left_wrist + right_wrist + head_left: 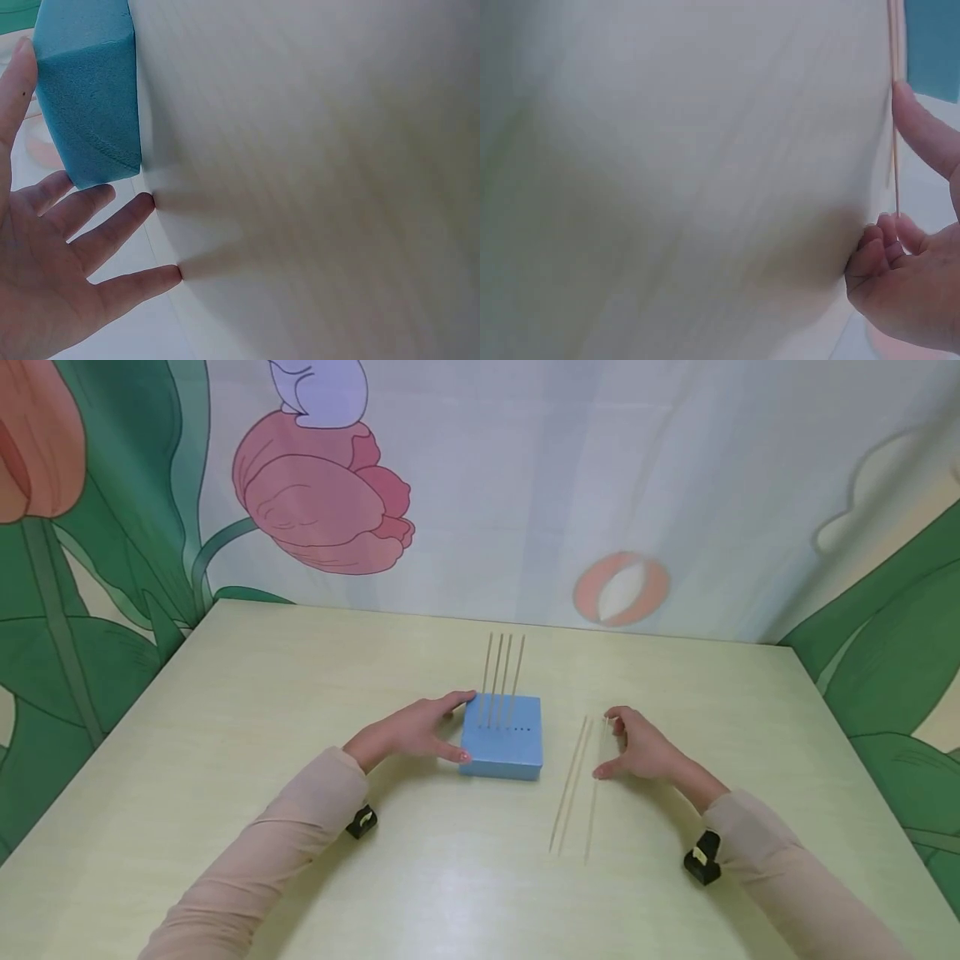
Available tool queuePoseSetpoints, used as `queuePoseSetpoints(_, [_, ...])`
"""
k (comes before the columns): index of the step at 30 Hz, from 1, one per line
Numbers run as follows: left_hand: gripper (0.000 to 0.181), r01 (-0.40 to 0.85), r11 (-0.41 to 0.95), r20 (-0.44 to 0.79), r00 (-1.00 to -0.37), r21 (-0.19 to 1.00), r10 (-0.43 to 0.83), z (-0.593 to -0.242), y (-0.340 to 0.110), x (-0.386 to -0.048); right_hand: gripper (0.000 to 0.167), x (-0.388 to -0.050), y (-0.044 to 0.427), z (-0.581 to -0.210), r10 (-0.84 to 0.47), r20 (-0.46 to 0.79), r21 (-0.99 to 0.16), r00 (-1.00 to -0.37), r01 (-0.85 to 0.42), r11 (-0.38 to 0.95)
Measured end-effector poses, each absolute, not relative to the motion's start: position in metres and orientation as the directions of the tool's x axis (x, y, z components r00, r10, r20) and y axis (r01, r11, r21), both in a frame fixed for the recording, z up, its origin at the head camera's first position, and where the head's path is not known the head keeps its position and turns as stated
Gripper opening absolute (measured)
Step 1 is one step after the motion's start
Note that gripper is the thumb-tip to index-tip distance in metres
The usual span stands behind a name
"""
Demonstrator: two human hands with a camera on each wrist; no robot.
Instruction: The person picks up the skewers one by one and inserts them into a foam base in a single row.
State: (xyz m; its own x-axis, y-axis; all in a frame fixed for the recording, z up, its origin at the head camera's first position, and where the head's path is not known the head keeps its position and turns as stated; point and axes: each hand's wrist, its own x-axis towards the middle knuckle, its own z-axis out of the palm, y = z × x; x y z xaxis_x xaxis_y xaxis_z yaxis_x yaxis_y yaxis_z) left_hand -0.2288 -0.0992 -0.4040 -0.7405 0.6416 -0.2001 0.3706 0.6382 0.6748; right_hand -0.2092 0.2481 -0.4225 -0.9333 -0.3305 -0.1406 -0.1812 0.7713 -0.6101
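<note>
A blue block (501,750) stands on the table with several thin sticks (497,668) upright in its row of holes; holes without sticks show at the row's right end. My left hand (420,729) holds the block's left side, thumb at the front corner and index finger at the back. In the left wrist view that hand (56,262) has its other fingers spread beside the block (94,112). My right hand (647,752) holds a loose stick (592,818) between thumb and index finger; the right wrist view shows the index fingertip at the stick's end (897,165).
Two more loose sticks (568,784) lie side by side between the block and my right hand. Behind the pale table (300,643) hangs a printed curtain (510,485) with flowers and leaves. Black wrist devices sit under both sleeves.
</note>
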Motion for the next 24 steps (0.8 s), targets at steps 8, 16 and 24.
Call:
queuePoseSetpoints(8, [0.095,0.375,0.631,-0.192,-0.739,0.679,0.646,-0.405,-0.098,-0.229,0.084,-0.201,0.250,-0.403,-0.237,-0.173,-0.826,-0.956,0.009,0.564])
queuePoseSetpoints(16, [0.095,0.370,0.634,-0.196,-0.741,0.679,0.642,-0.404,-0.099,-0.228,0.064,-0.189,0.234,-0.362,-0.215,0.102,-0.910,-0.971,-0.178,0.376])
queuePoseSetpoints(24, [0.094,0.368,0.633,-0.194,-0.743,0.681,0.641,-0.401,-0.099,-0.226,0.049,-0.182,0.205,-0.329,-0.191,0.381,-0.832,-0.905,-0.426,0.356])
